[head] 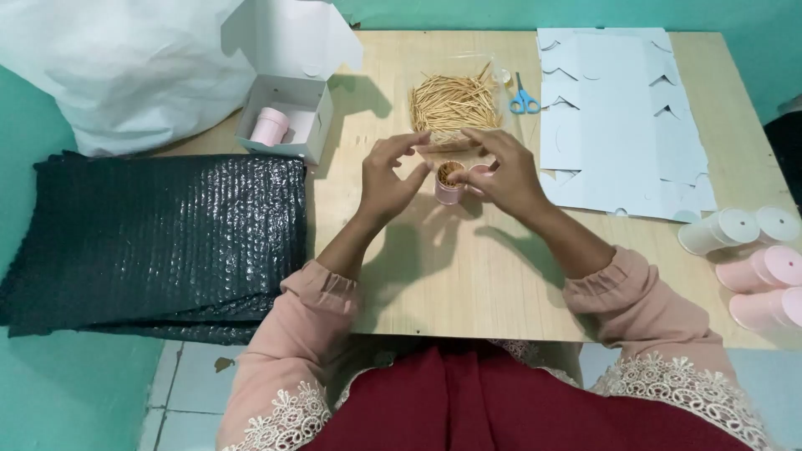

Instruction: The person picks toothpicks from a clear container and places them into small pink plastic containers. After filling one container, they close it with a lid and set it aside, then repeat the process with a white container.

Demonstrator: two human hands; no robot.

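Note:
A small pink tube (450,190), packed with upright toothpicks, stands on the wooden table (468,276) between my hands. My left hand (386,179) and my right hand (511,177) hover just above it. Their fingertips pinch a small bundle of toothpicks (451,147) from both ends and hold it level over the tube. A pink lid-like piece (482,170) rests against my right thumb. Behind the hands a loose pile of toothpicks (455,100) lies on clear plastic.
Blue scissors (524,99) lie right of the pile, beside flat white cardboard cut-outs (622,125). An open white box (284,117) holds a pink tube at back left. Black bubble wrap (159,234) and a white bag (125,58) fill the left. Several pink and white tubes (752,267) lie at the right edge.

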